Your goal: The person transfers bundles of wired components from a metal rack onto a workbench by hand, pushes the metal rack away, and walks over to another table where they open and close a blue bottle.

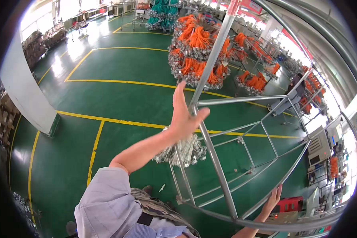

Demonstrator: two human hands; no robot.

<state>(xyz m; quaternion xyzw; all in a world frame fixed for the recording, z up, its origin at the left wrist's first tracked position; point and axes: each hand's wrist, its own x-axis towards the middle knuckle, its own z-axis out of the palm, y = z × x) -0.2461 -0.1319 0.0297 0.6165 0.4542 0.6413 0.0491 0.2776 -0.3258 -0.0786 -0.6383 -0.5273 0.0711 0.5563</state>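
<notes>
In the head view, a tall rack of shiny silver metal tubes (219,174) takes up the right side, near the person. The left hand (181,123) is up by the rack's long slanted pole, with its grip spread wide and the thumb away from the fingers. I can't tell if it touches the pole. The right hand (271,201), low on the right, has its fingers on a bottom tube; I can't tell how tightly its grip is closed. A bunch of thin white cables (190,152) hangs just behind the left wrist.

A wide stretch of shiny green floor (119,99) with yellow lines lies to the left, reaching to a thick white pillar (27,79). Farther off, big bunches of orange cables (200,37) stand near the pole's upper part.
</notes>
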